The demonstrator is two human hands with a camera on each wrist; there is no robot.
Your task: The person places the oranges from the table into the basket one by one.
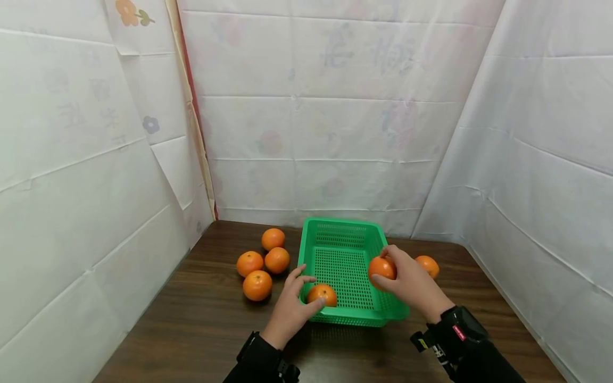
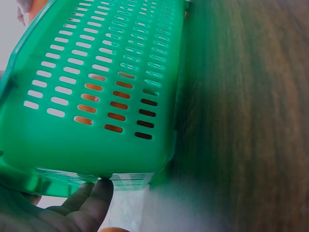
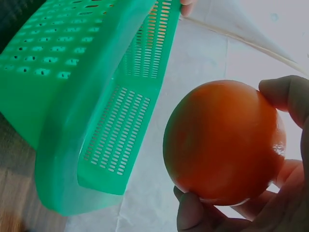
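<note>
A green plastic basket [image 1: 342, 266] with slotted walls stands on the table. My left hand [image 1: 290, 306] is at its front left corner with fingers spread. The thumb reaches over the rim beside an orange [image 1: 322, 294] inside the basket. In the left wrist view, fingertips [image 2: 102, 188] lie against or very near the basket's outer wall. My right hand [image 1: 414, 279] holds another orange [image 3: 224, 142] between thumb and fingers, over the basket's right side. Part of the left thumb's contact is hidden in the left wrist view.
Several loose oranges [image 1: 257, 285] sit on the dark wooden table [image 1: 201, 319] left of the basket. One more orange [image 1: 428, 266] lies to the right, partly behind my right hand. White sheets [image 1: 311, 133] hang at the back and on both sides.
</note>
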